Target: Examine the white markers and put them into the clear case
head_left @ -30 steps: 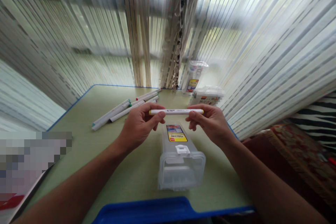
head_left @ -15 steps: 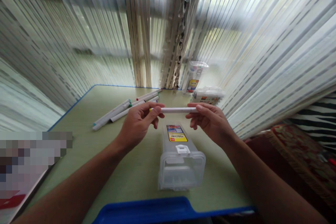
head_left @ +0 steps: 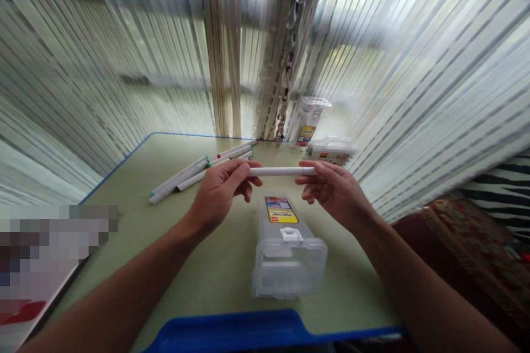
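Observation:
A white marker pen (head_left: 275, 171) is held level between my two hands, above the table. My left hand (head_left: 221, 187) pinches its left end, with the thumb on the near side. The right end is in the fingers of my right hand (head_left: 337, 190). Below the pen, a clear plastic marker box (head_left: 290, 267) with a yellow label (head_left: 281, 209) lies on the table, its latch end toward me. Several loose white markers (head_left: 180, 179) with coloured ends lie beyond my left hand, partly hidden by it.
A clear box (head_left: 308, 124) stands upright at the back, with another box (head_left: 331, 149) lying beside it. The pale green table (head_left: 124, 248) has a blue front ledge (head_left: 232, 331). String curtains (head_left: 165, 55) hang behind. Patterned fabric (head_left: 467, 248) is at the right.
The view has shifted slightly, so everything sits a little further right. The yellow end of the marker that showed at my left fingers is now covered. Both hands keep their hold.

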`<move>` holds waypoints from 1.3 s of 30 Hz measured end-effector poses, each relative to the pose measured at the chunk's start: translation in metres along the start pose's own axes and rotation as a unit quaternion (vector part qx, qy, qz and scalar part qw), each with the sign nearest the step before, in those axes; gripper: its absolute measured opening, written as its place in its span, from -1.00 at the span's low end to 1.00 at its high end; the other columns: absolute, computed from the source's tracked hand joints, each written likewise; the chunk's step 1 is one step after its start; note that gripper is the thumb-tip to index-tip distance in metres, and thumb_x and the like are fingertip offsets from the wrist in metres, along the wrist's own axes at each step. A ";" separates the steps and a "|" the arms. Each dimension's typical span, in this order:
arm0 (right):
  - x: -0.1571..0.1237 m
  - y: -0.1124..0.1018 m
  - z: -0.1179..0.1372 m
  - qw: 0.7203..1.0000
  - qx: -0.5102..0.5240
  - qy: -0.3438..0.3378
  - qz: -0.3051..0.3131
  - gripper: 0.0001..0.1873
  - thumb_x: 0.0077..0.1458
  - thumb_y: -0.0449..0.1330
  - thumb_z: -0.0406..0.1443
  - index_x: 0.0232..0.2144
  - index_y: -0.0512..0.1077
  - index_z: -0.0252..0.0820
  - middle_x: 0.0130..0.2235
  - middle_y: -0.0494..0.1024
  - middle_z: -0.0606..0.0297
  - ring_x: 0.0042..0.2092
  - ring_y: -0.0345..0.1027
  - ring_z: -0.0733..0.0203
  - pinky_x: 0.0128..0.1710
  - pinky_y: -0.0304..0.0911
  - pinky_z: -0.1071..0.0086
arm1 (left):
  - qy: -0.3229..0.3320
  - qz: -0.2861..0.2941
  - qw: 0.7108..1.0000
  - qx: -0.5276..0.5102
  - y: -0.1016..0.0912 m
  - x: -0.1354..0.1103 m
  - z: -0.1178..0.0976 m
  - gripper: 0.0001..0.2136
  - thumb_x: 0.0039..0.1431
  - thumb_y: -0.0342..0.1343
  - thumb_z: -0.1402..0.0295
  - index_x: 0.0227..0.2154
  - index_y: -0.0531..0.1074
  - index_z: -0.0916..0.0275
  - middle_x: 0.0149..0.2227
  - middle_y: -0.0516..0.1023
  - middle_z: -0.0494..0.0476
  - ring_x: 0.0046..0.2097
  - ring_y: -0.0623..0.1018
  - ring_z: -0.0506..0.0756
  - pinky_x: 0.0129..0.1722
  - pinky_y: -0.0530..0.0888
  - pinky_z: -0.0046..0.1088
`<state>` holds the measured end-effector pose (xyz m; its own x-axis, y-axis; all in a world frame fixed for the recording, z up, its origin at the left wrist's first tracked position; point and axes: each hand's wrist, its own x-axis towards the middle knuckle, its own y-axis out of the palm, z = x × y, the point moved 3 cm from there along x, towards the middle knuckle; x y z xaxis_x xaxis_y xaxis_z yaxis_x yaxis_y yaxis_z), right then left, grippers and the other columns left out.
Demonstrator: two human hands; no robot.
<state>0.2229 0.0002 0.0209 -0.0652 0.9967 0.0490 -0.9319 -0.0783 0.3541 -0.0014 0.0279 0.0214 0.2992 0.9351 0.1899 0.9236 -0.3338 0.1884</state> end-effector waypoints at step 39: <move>0.001 0.000 -0.007 0.997 -0.061 -0.033 -0.034 -0.68 -0.12 0.48 -0.17 -0.31 0.62 -0.22 -0.45 0.67 0.21 -0.57 0.47 0.30 -0.61 0.32 0.51 | 0.008 0.014 1.000 0.004 0.002 0.003 0.008 -0.82 0.19 0.21 0.36 -0.26 0.60 0.39 -0.41 0.62 0.16 -0.58 0.43 -0.09 -0.56 0.39 -0.54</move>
<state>0.2205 0.0018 0.0144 0.0188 0.9956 0.0923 -0.9701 -0.0042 0.2428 0.0034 0.0309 0.0143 0.3212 0.9235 0.2098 0.9170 -0.3586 0.1748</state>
